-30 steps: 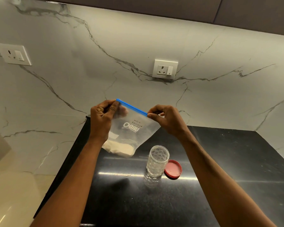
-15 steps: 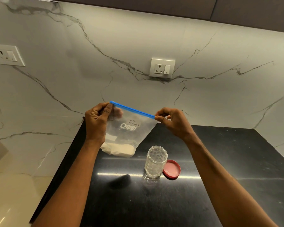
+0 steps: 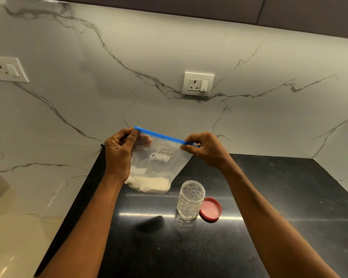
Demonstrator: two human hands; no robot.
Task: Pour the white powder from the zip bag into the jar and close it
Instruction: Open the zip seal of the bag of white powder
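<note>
A clear zip bag [image 3: 159,159] with a blue zip strip hangs above the black counter, white powder [image 3: 149,184] settled in its bottom. My left hand [image 3: 119,155] pinches the strip's left end and my right hand [image 3: 205,150] pinches its right end. The strip looks stretched straight between them. An open, empty clear jar [image 3: 190,200] with a dimpled wall stands upright on the counter below and right of the bag. Its red lid [image 3: 211,210] lies flat, touching the jar's right side.
The black stone counter [image 3: 269,227] runs to a marble wall at the back and right. Its left edge drops to a pale lower surface [image 3: 12,237]. One wall socket [image 3: 198,84] sits behind the bag, another socket [image 3: 6,70] at far left.
My right hand has slid rightward along the blue strip, so my hands are farther apart. The bag hangs slightly lower in view; jar and lid stay put.
</note>
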